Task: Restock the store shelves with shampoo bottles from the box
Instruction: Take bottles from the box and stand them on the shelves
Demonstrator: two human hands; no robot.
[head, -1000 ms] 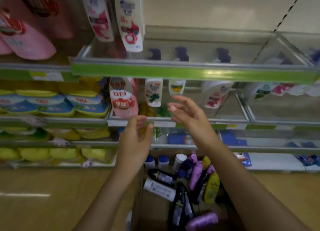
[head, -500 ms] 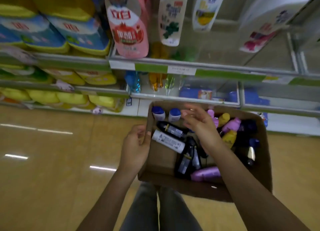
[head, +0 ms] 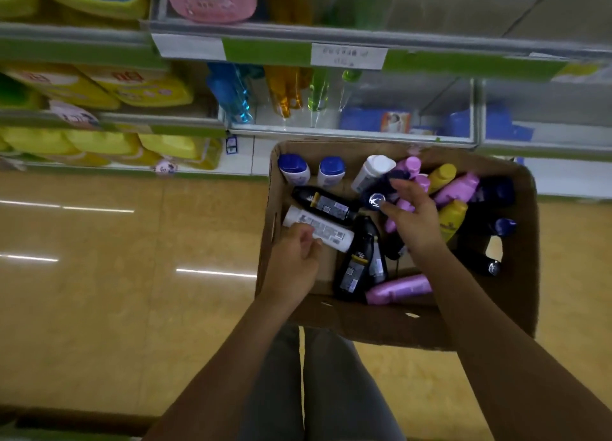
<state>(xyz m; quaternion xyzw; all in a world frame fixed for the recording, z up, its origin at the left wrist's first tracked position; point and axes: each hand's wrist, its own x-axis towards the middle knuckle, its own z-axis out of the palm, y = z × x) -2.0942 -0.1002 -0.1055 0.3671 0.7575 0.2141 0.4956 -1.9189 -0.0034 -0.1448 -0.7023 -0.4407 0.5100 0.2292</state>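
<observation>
Shampoo bottles (head: 399, 288) crowd the box (head: 364, 324); shelves (head: 331, 132) stand just beyond.

A cardboard box (head: 390, 324) of mixed shampoo bottles sits below the store shelves (head: 331, 48). The left hand (head: 294, 258) touches a white bottle (head: 319, 228) lying on its side; the right hand (head: 414, 218) grips a dark blue bottle (head: 381, 192).

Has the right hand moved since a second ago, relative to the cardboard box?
Yes. The right hand has come down from shelf height into the brown cardboard box, where its fingers now grasp a dark navy bottle.
</observation>
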